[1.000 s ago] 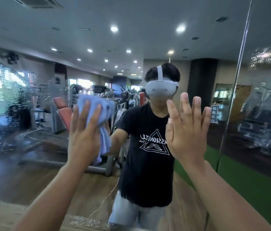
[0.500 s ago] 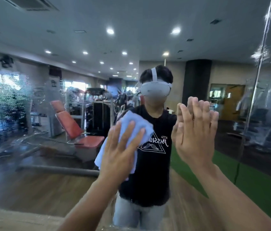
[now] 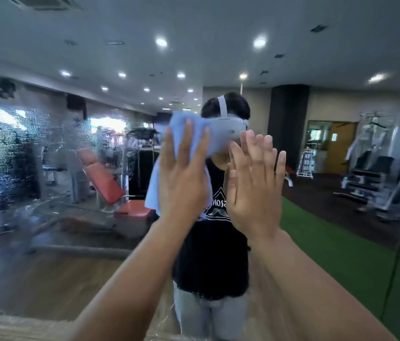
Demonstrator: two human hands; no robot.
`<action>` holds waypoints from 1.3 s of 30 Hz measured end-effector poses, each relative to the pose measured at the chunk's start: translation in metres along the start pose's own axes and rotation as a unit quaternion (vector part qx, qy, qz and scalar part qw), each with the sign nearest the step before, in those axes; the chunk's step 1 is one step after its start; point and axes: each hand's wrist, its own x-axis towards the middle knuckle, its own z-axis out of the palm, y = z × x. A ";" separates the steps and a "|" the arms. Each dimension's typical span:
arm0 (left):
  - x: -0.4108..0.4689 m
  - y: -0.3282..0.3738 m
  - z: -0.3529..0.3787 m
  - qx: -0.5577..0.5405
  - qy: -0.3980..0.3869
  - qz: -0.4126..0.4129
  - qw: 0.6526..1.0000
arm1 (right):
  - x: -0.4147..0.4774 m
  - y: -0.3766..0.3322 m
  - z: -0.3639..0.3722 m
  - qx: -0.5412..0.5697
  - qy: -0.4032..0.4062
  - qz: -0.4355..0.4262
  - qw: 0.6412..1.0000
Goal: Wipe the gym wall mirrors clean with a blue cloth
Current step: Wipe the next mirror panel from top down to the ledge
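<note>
The blue cloth (image 3: 154, 188) lies against the mirror (image 3: 46, 242) at head height, pinned under the left hand (image 3: 181, 178). The hand's straight, spread fingers press it to the glass rather than grip it, and a flat palm likely gives the widest wiping contact. The right hand (image 3: 255, 188), fingers straight and holding nothing, appears to rest on the glass just beside it, probably as a brace. Droplets (image 3: 9, 148) speckle the mirror's far left, seemingly not yet wiped. No container is in view.
</note>
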 end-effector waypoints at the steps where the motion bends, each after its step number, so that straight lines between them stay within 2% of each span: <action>1: -0.012 0.001 0.001 -0.008 -0.012 0.016 1.000 | 0.001 -0.006 0.003 0.004 0.001 0.008 1.000; 6: -0.089 -0.048 -0.018 0.026 -0.061 0.045 0.997 | 0.000 -0.023 0.016 -0.018 -0.014 -0.008 1.000; 9: -0.083 -0.097 -0.043 0.072 -0.061 0.066 0.993 | -0.001 -0.030 0.026 -0.029 -0.026 0.008 0.999; 13: -0.019 -0.112 -0.060 0.023 0.004 -0.065 0.998 | -0.007 -0.031 0.039 -0.089 -0.020 0.017 0.996; 15: 0.016 -0.102 -0.054 0.015 0.009 -0.094 0.995 | -0.008 -0.030 0.041 -0.102 -0.016 0.013 0.995; 17: 0.034 -0.086 -0.042 0.024 0.008 -0.065 0.998 | -0.009 -0.030 0.042 -0.106 -0.012 0.011 0.994; 19: 0.029 -0.069 -0.026 0.028 0.018 -0.002 0.999 | -0.009 -0.029 0.042 -0.106 -0.005 0.008 0.994; 22: -0.016 -0.052 -0.014 0.000 0.002 0.062 0.998 | -0.009 -0.029 0.042 -0.099 -0.003 0.010 0.995; 25: -0.070 -0.071 -0.021 0.015 -0.048 0.092 0.995 | -0.009 -0.029 0.042 -0.092 -0.004 0.012 0.996; 30: -0.086 -0.138 -0.061 0.063 -0.070 0.062 0.994 | -0.009 -0.032 0.040 -0.100 -0.006 0.013 0.995; 31: -0.075 -0.148 -0.066 0.055 -0.060 0.035 0.996 | -0.009 -0.032 0.040 -0.103 -0.006 0.016 0.995; 34: -0.017 -0.156 -0.075 0.011 -0.024 -0.130 0.991 | -0.010 -0.033 0.040 -0.114 -0.014 0.018 0.993; 35: 0.003 -0.149 -0.073 0.005 -0.011 -0.155 0.988 | -0.010 -0.034 0.040 -0.120 -0.019 0.017 0.992; 37: 0.032 -0.126 -0.060 0.005 0.007 -0.129 0.992 | -0.010 -0.034 0.040 -0.129 -0.023 0.016 0.991; 39: 0.039 -0.098 -0.041 0.019 0.017 -0.053 0.998 | -0.011 -0.034 0.040 -0.133 -0.020 0.014 0.991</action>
